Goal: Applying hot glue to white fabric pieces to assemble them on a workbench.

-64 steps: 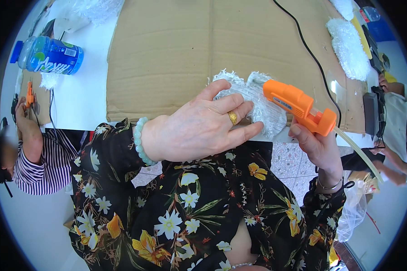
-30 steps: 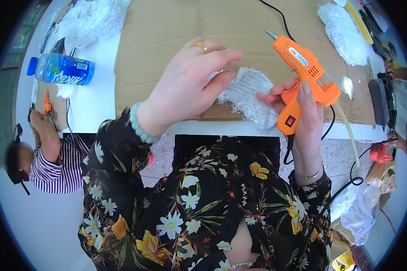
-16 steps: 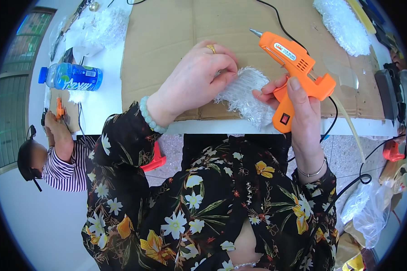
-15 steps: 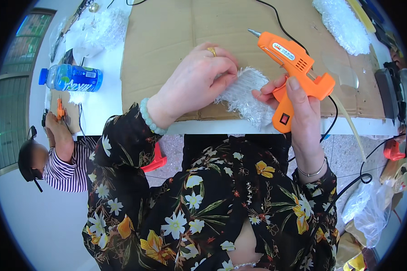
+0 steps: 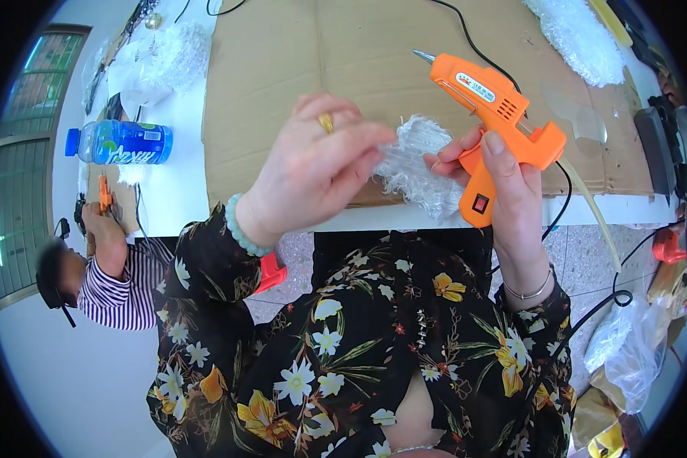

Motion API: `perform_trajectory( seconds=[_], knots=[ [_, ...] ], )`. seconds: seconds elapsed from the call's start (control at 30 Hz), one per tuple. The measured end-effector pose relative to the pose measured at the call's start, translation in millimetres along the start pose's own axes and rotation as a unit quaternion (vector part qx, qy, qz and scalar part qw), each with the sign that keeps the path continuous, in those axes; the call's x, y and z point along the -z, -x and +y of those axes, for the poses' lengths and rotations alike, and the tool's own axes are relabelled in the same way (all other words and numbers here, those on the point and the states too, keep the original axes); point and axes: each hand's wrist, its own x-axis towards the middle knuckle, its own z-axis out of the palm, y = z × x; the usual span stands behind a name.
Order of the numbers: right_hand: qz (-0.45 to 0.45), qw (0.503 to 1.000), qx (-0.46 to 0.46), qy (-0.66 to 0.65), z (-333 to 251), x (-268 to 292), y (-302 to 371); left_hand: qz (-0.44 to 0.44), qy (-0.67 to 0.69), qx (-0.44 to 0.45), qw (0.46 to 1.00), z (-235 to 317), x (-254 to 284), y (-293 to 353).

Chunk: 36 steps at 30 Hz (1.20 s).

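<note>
One co-worker in a striped shirt [image 5: 122,299] is at the far left, arm raised toward a small orange tool [image 5: 104,195]. Next, a bottle [image 5: 133,143] is on the white counter [image 5: 179,187], off the cardboard sheet [image 5: 263,69], probably so the working space is free. The left hand [image 5: 309,164] hovers beside a fluffy white piece [image 5: 420,156], fingers curled, thumb and forefinger close together; whether they pinch a fine strand I cannot tell. The piece lies near the sheet's front edge, within easy reach of both hands. The right hand [image 5: 504,172] is wrapped around the handle of an orange glue gun [image 5: 496,99], while its fingertips reach past to the piece's right side and seem to touch it, perhaps as a steadying hold. The nozzle [image 5: 424,56] points up and left, clear of the fingers, presumably because it may be hot.

As for materials, the bottle is rounded clear plastic with a blue cap and label. Matt brown cardboard shows a crease. The piece is shaggy and shiny, ragged at its rim. Hard, smooth plastic makes up the gun, tipped by a metal cone; a translucent, yellowish glue stick [image 5: 597,217] bends from its rear. Farther right lies a larger tufted white piece [image 5: 584,42].
</note>
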Motion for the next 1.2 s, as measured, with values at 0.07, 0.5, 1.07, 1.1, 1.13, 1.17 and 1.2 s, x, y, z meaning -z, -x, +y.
perform_trajectory(
  seconds=[0.07,0.5,1.07,1.1,1.13,1.17,1.2],
  knots=[
    [-0.001,1.000,-0.002,-0.004,-0.2,-1.4,0.4,0.019,0.040,0.032,0.999,-6.0,-0.4,-4.3],
    [-0.008,1.000,0.001,-0.011,3.5,-3.1,0.6,-0.049,-0.030,0.013,0.998,0.9,1.6,11.1],
    [0.024,0.995,0.019,-0.096,-12.3,10.7,21.3,-0.111,-0.093,-0.005,0.989,17.0,-1.2,24.7],
    [0.000,0.999,0.031,-0.042,-15.5,16.1,24.2,-0.108,-0.093,-0.002,0.990,15.6,-3.4,28.5],
    [-0.022,0.999,0.044,0.013,-21.5,22.4,27.3,-0.093,-0.105,-0.015,0.990,14.0,-5.9,31.3],
    [-0.067,0.992,0.028,0.104,-28.5,30.1,29.7,-0.078,-0.118,-0.027,0.990,12.9,-7.6,33.8],
    [-0.069,0.992,0.026,0.106,-30.0,33.3,30.7,-0.075,-0.117,-0.025,0.990,12.8,-8.7,35.3]
  ],
)
